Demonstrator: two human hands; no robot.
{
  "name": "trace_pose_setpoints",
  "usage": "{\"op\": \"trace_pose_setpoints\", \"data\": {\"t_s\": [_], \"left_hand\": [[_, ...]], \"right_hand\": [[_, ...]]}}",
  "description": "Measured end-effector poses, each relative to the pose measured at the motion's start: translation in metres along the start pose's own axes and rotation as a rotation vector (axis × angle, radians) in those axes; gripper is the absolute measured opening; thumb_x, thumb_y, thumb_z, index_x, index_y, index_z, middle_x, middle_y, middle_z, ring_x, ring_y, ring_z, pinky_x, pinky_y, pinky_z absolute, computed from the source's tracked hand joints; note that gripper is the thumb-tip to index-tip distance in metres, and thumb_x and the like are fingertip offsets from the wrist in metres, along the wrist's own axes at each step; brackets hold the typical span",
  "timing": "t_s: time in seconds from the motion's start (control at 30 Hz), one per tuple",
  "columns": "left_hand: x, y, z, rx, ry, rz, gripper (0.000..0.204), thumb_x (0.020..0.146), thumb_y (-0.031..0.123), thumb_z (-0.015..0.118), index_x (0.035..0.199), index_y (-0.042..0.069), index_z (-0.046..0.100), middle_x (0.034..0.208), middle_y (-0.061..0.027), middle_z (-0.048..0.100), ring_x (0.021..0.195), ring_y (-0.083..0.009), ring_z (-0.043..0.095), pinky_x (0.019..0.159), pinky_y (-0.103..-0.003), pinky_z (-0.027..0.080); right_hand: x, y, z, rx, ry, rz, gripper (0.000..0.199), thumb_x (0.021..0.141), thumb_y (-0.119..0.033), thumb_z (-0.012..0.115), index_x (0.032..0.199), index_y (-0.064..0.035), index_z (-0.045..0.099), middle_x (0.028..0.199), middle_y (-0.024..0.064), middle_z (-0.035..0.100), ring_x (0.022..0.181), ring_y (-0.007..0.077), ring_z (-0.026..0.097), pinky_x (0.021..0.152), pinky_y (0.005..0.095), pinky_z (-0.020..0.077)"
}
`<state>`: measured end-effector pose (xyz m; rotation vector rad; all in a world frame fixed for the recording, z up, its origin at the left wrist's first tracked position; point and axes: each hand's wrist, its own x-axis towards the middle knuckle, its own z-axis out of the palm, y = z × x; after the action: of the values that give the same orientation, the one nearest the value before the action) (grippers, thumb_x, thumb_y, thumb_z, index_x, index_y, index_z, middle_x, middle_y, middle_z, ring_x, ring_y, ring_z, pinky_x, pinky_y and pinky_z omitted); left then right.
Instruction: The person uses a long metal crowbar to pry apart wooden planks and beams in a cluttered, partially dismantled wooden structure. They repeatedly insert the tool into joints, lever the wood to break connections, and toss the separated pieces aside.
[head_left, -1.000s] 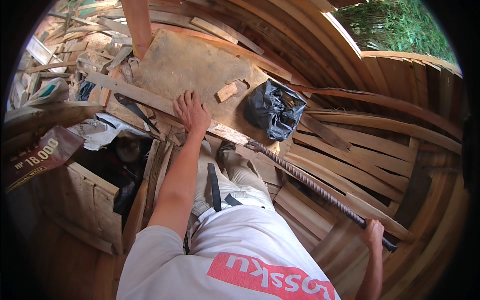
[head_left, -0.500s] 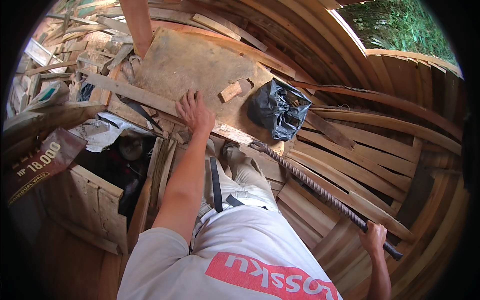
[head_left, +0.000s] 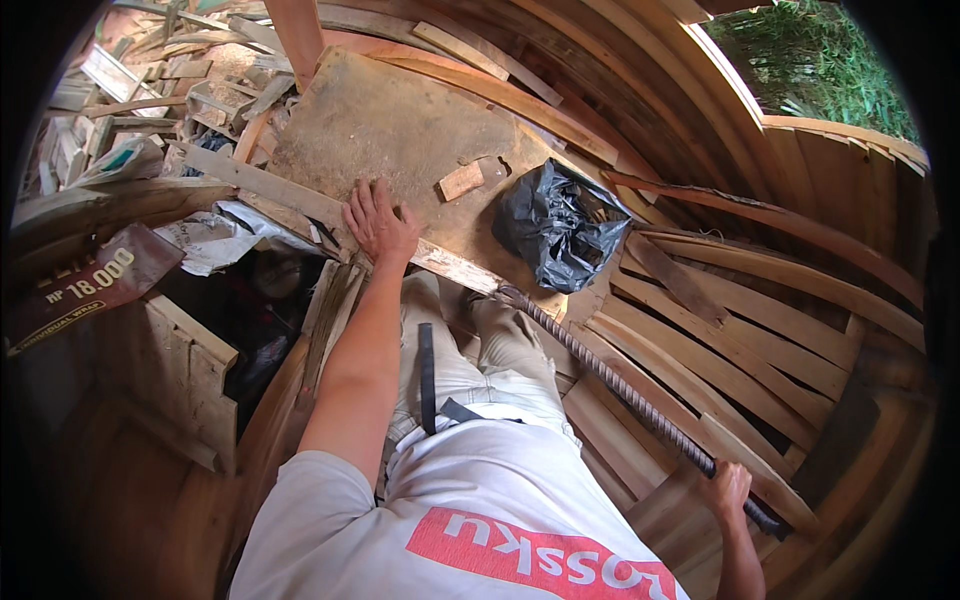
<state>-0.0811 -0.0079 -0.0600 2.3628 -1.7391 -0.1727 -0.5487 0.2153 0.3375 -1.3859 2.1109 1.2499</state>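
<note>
My left hand (head_left: 383,222) lies with fingers spread on the near edge of a worn wooden board (head_left: 345,115), over a narrow plank (head_left: 270,186) that runs along that edge. In my right hand (head_left: 728,490) is the lower end of a long ribbed steel bar (head_left: 620,385), the fingers wrapped round its dark grip. The bar slants up to the left, and its far tip meets the plank's near right end by my knees. Exactly how the tip sits there is too small to tell. On the board rest a small wood block (head_left: 461,183) and a crumpled black plastic bag (head_left: 560,225).
Scrap wood (head_left: 150,100) is heaped at the far left. A dark-red printed banner (head_left: 95,285) and a wooden box wall (head_left: 185,370) stand at the left. Slatted planks (head_left: 730,310) fill the right side, below an opening with green plants (head_left: 825,70).
My right hand and the bar's lower end have shifted slightly left and down in the picture. My left hand stays on the board's edge. The whole view has tilted a little.
</note>
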Motion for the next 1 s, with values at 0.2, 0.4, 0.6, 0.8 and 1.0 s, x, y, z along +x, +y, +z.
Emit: {"op": "trace_pose_setpoints", "data": {"t_s": [0.2, 0.4, 0.6, 0.8, 1.0], "left_hand": [[-0.004, -0.005, 0.005, 0.057, -0.002, 0.061, 0.061, 0.074, 0.019, 0.056, 0.134, 0.012, 0.045, 0.144, -0.0149, 0.036, 0.132, -0.0312, 0.033, 0.112, -0.053, 0.015], [-0.005, -0.003, 0.006, 0.155, -0.064, 0.065, 0.059, 0.077, 0.018, 0.054, 0.136, 0.016, 0.045, 0.145, -0.0102, 0.037, 0.133, -0.0290, 0.034, 0.111, -0.054, 0.014], [-0.002, 0.002, 0.007, 0.162, -0.096, 0.045, 0.059, 0.078, 0.017, 0.054, 0.135, 0.015, 0.045, 0.145, -0.0097, 0.037, 0.133, -0.0281, 0.034, 0.112, -0.054, 0.013], [-0.005, -0.002, 0.006, 0.115, -0.068, 0.066, 0.057, 0.076, 0.017, 0.056, 0.132, 0.012, 0.047, 0.143, -0.0133, 0.038, 0.131, -0.0311, 0.033, 0.112, -0.055, 0.013], [0.004, 0.006, 0.002, 0.123, -0.136, 0.094, 0.060, 0.076, 0.019, 0.056, 0.134, 0.012, 0.045, 0.144, -0.0131, 0.037, 0.132, -0.0311, 0.032, 0.113, -0.053, 0.012]], "right_hand": [[-0.006, -0.003, 0.034, 0.107, -0.067, 0.013, 0.016, 0.064, -0.018, 0.065, 0.064, -0.0023, 0.060, 0.064, 0.0231, 0.060, 0.065, 0.0403, 0.062, 0.065, 0.0469, 0.0490], [-0.001, -0.001, 0.043, 0.119, -0.066, -0.012, 0.017, 0.065, -0.018, 0.066, 0.064, -0.0024, 0.060, 0.063, 0.0225, 0.060, 0.065, 0.0401, 0.061, 0.065, 0.0468, 0.0494], [0.026, 0.013, 0.055, 0.085, -0.026, -0.070, 0.019, 0.065, -0.021, 0.070, 0.065, -0.0056, 0.060, 0.063, 0.0200, 0.061, 0.064, 0.0383, 0.062, 0.064, 0.0459, 0.0487], [0.041, 0.016, 0.080, 0.120, -0.037, -0.072, 0.024, 0.062, -0.021, 0.073, 0.065, -0.0020, 0.058, 0.067, 0.0221, 0.061, 0.069, 0.0401, 0.061, 0.066, 0.0468, 0.0492], [0.064, 0.029, 0.115, 0.098, -0.071, -0.087, 0.025, 0.063, -0.022, 0.075, 0.067, -0.0039, 0.059, 0.067, 0.0191, 0.063, 0.071, 0.0382, 0.063, 0.068, 0.0458, 0.0497]]}}
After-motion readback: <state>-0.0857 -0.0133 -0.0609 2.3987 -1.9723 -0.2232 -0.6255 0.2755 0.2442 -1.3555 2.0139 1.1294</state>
